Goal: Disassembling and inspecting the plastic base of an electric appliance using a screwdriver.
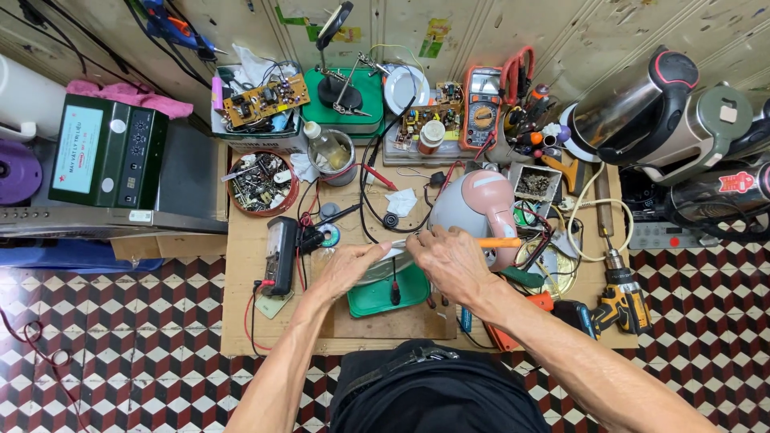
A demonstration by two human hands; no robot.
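Observation:
A pink and grey electric kettle (473, 204) lies on its side on a low wooden workboard (245, 265). My left hand (353, 265) grips the rim of its round metal base plate (383, 269), which sits over a green tray (377, 298). My right hand (451, 261) rests on the same part beside the kettle, closed around a tool with an orange handle (499, 242) that sticks out to the right. What the tool's tip touches is hidden by my fingers.
A black multimeter (281, 255) with red leads lies left of my hands. A round tin of small parts (260, 182), circuit boards (265, 100), a second meter (481, 104) and a yellow cordless drill (622, 301) crowd the board. Steel kettles (650, 112) stand at right, a green box (104, 152) at left.

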